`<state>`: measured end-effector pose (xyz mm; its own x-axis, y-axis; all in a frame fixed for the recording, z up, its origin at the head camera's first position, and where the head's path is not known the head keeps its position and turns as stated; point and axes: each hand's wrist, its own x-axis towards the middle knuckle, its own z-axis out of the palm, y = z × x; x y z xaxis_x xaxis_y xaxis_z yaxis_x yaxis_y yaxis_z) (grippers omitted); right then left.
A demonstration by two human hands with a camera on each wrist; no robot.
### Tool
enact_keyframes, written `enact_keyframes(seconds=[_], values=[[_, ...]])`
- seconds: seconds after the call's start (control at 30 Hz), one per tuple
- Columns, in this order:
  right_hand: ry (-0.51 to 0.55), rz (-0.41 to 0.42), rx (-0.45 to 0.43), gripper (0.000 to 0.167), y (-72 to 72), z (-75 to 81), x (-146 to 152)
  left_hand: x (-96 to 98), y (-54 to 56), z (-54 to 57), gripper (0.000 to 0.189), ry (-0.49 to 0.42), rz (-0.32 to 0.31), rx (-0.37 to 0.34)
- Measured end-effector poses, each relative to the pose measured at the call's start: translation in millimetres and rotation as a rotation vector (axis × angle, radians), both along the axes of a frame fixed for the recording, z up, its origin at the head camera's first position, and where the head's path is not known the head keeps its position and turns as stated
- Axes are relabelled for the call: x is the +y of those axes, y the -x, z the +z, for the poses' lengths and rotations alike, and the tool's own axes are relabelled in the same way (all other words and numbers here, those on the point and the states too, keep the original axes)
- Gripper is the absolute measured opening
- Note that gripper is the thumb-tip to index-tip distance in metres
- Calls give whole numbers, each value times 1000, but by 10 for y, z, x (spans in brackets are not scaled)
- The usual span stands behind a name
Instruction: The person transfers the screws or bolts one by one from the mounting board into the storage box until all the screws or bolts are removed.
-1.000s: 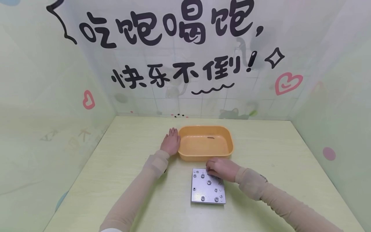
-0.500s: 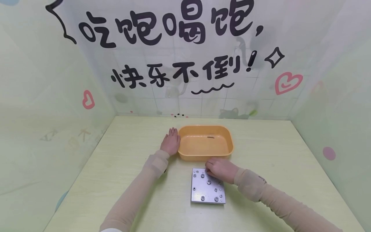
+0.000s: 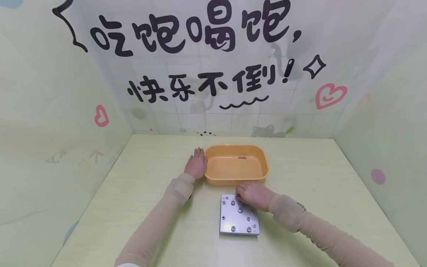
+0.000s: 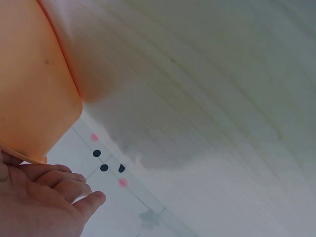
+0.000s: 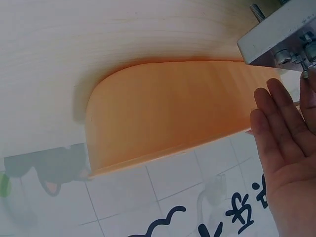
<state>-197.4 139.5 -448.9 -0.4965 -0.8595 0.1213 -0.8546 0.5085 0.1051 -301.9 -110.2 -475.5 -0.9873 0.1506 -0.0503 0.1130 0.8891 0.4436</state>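
Right fingers [image 5: 309, 97] pinch a screw [image 5: 305, 69]; left fingers [image 4: 92, 202] rest loosely against the tray [image 3: 221, 182]. I'd expect light, slick metal, best gripped mid-shank.

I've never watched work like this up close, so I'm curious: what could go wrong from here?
The small screw at the right hand's fingertips could slip and drop onto the table.

The metal plate might turn or slide under the fingers, since the left hand is at the orange tray and not steadying it.

The slim piece lying in the tray might roll if that hand nudges it.
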Motion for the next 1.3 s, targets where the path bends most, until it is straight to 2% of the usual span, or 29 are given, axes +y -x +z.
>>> enact_keyframes(seconds=[0.67, 1.0, 1.3], values=[[112, 43, -49, 10, 109, 260, 18, -6, 0, 18, 57, 10, -7, 2], [151, 33, -17, 8, 284, 460, 76, 5, -1, 25, 57, 3, -1, -10], [152, -68, -7, 9, 515, 685, 120, 5, -14, 25, 58, 4, 1, -17]])
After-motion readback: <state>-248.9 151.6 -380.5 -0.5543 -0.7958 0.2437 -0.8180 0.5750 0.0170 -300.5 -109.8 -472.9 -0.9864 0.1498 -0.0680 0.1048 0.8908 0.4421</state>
